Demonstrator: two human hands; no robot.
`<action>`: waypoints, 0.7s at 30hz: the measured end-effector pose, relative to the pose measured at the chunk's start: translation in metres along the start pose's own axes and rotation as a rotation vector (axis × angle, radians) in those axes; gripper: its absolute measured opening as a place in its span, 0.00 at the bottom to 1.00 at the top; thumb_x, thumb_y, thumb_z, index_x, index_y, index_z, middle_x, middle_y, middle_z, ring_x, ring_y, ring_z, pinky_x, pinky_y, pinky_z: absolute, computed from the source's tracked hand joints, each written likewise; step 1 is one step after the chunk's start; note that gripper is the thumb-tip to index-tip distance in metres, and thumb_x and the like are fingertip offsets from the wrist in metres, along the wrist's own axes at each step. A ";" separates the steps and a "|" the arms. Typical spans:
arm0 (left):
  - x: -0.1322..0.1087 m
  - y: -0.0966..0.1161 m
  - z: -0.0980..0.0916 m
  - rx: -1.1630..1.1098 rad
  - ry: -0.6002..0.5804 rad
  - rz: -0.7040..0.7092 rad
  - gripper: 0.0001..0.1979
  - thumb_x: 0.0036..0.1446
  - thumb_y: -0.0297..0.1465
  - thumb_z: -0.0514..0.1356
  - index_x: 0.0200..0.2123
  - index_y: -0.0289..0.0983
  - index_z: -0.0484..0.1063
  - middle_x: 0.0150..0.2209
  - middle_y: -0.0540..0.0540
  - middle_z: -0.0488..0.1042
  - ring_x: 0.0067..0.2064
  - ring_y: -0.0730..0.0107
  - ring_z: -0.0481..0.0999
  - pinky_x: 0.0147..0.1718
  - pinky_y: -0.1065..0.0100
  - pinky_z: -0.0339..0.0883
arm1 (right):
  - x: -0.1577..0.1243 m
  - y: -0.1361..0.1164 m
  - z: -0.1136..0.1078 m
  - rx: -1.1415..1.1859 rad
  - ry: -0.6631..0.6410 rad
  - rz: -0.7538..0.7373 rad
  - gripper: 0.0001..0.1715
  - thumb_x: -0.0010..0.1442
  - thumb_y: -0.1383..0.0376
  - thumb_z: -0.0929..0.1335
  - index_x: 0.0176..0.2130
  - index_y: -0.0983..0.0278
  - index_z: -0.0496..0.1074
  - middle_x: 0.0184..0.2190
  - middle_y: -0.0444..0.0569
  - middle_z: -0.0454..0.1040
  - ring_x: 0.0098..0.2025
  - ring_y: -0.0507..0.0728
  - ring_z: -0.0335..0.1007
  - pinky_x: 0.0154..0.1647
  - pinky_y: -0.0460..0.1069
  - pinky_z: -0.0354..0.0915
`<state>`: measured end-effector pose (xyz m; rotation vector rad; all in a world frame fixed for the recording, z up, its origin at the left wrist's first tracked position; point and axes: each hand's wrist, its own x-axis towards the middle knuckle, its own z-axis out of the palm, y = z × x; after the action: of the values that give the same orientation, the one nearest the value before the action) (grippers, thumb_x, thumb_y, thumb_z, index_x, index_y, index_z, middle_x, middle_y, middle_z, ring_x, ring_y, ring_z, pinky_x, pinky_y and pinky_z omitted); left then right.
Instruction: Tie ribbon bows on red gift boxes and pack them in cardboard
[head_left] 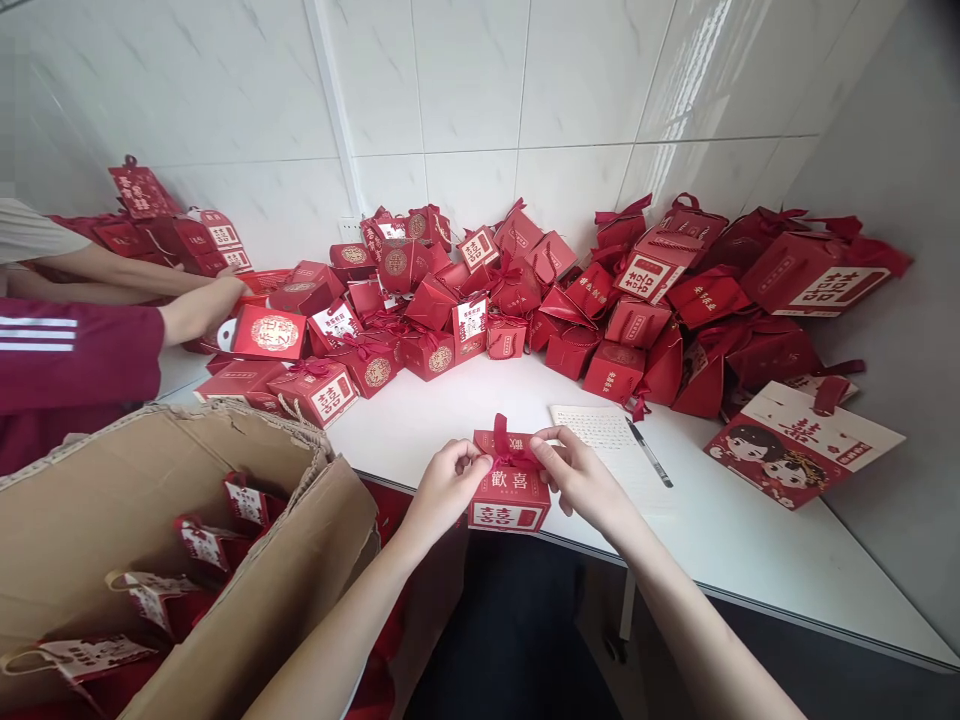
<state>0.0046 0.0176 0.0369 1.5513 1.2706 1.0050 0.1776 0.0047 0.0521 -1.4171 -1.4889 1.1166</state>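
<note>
While both forearms reach up from the bottom of the view and lean inward, the left hand and the right hand meet over a small red box with a ribbon tied in a bow on its top. The left hand has its thumb and forefinger pinched on the left side of the bow, the other fingers curled in. The right hand grips the other side, thumb on top, with its remaining fingers bent down by the box's right side. The box is at the front edge of the desk, its near face by the rim; whether it overhangs cannot be told. Beyond it, a strip of white desk top gives room up to the heap of red boxes along the wall. Just past the right hand lie a notebook and a pen, and farther right, a box with cartoon faces stands near the grey side panel. Room to the left is tighter: a cardboard carton holding red boxes stands close to the left forearm. Behind the carton, another person's hand reaches in among red boxes at the far left.
</note>
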 end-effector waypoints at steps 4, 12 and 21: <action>-0.009 0.008 0.007 0.092 0.070 0.094 0.10 0.52 0.33 0.54 0.21 0.37 0.59 0.25 0.52 0.60 0.28 0.73 0.62 0.30 0.70 0.57 | -0.003 -0.004 0.001 -0.049 0.009 -0.001 0.18 0.55 0.50 0.61 0.38 0.60 0.61 0.14 0.35 0.58 0.14 0.48 0.51 0.11 0.42 0.51; -0.009 0.008 0.000 0.010 -0.018 0.034 0.11 0.52 0.36 0.53 0.22 0.37 0.59 0.23 0.53 0.59 0.26 0.74 0.60 0.27 0.71 0.55 | 0.001 -0.001 -0.003 0.174 -0.034 0.011 0.22 0.47 0.55 0.68 0.39 0.63 0.62 0.20 0.39 0.64 0.19 0.49 0.59 0.18 0.44 0.56; 0.001 0.000 -0.020 -0.010 -0.185 0.054 0.13 0.52 0.35 0.54 0.20 0.37 0.54 0.20 0.55 0.54 0.23 0.77 0.53 0.24 0.73 0.48 | 0.008 0.016 -0.004 0.472 -0.063 -0.031 0.21 0.46 0.57 0.70 0.38 0.62 0.62 0.24 0.39 0.63 0.28 0.50 0.62 0.32 0.47 0.60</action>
<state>-0.0141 0.0215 0.0429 1.6378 1.0994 0.8772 0.1855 0.0129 0.0377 -1.0358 -1.1791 1.3925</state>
